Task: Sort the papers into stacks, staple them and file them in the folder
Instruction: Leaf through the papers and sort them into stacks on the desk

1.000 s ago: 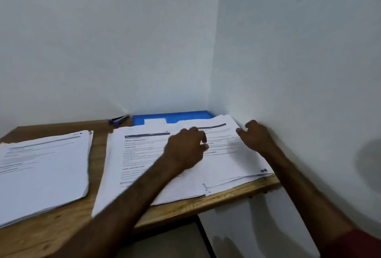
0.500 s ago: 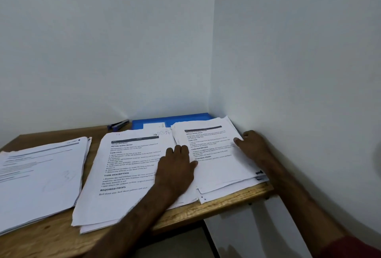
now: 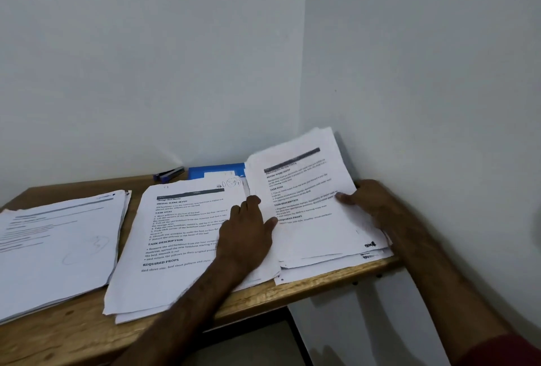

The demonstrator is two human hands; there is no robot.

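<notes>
Rising from flat, the right stack point(image 3: 307, 204) is gripped by the right hand point(image 3: 369, 202). Flat left hand point(image 3: 246, 228) pins the middle stack point(image 3: 181, 234); sorting continues.

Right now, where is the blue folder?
In the head view, the blue folder lies at the back of the wooden table by the wall, just right of the stapler, partly under the middle paper stack.

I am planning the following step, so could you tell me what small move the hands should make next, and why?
Probably lift the raised sheets clear with the right hand: its thumb pinches their right edge and their far end is tilted off the pile, while the left hand presses flat on the middle stack.
</notes>
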